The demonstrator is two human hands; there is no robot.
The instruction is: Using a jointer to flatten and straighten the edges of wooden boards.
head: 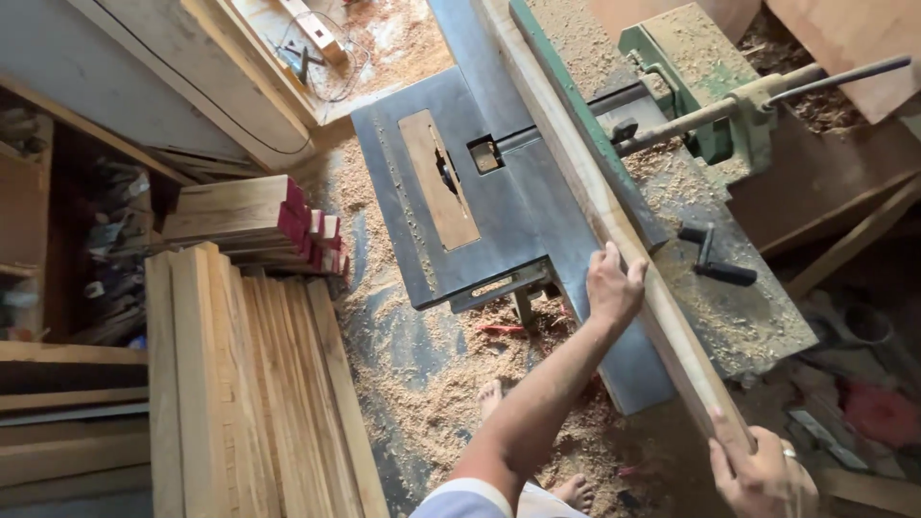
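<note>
Head view looks down on a long board (624, 230) lying on edge along the green fence (576, 115) of a grey machine table (537, 221). Judging by its position, most of the board's length has yet to pass over the table, so the work seems early. Left hand (612, 288) reaches forward, arm stretched, fingers curled over the board's top edge. Right hand (763, 475) grips the near end, fingers wrapped round it. Stacked planks (249, 384) wait beside on the sawdust floor (432, 384).
</note>
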